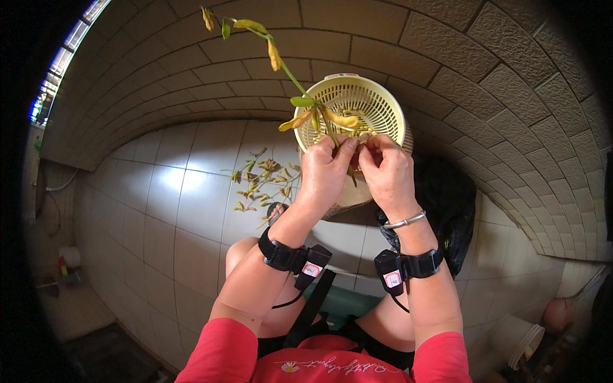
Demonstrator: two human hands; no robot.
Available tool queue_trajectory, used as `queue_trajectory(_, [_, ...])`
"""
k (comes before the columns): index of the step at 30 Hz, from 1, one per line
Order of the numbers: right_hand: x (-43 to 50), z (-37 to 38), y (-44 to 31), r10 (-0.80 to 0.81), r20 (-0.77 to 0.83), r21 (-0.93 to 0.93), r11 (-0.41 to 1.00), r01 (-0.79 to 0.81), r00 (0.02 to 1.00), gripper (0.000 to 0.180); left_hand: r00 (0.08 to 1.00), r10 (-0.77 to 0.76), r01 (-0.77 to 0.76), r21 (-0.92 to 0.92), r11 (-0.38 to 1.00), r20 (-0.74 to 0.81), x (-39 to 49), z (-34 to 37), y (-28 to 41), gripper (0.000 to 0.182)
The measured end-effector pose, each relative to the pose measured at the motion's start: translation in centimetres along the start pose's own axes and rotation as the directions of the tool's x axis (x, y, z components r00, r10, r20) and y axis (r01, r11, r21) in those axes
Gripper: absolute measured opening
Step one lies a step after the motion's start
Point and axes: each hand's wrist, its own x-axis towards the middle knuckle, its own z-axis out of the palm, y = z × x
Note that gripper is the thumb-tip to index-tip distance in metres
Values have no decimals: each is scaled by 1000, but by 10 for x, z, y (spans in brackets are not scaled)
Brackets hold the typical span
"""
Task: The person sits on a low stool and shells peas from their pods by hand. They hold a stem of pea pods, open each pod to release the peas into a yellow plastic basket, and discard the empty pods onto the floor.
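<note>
My left hand [323, 172] grips the lower part of a green bean stem [293, 76]. The stem slants up and left, bearing yellow and green pods [341, 118]. Close beside it, my right hand [389, 167] has its thumb and fingertips pinched together on a bean pod, mostly hidden by the fingers. Both hands are over the near rim of a pale yellow slotted plastic basket [395, 103]. Loose yellow-green beans [366, 130] lie inside it. The basket rests on a round stool-like support [352, 198], partly covered by my hands.
Picked stalks with dry pods [266, 179] are strewn on the tiled floor [153, 206], left of the basket. To the right sits a black plastic bag [445, 206]. A brick-patterned wall [368, 21] curves behind. A white bucket [517, 340] stands at lower right.
</note>
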Motion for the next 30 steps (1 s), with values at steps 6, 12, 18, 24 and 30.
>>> queue_trajectory(6, [1,-2,3,40,-83,49,998,-36,996,8,999,-51,53,-167,984,16,0,-1,3,22])
queue_trajectory(12, [4,-5,14,33,-105,53,998,-28,994,7,961,-232,277,-594,755,153,8,-8,0,21])
queue_trajectory(18, [2,-10,1,2,-39,68,998,1,999,16,959,-220,283,-676,680,180,12,-11,-5,21])
queue_trajectory(24, [-4,-1,-19,-341,72,4,940,342,937,16,967,-212,246,-712,657,138,11,-6,-4,19])
queue_trajectory(30, [-4,-5,-15,4,160,257,965,-46,987,12,979,-122,203,-680,705,165,9,-7,0,35])
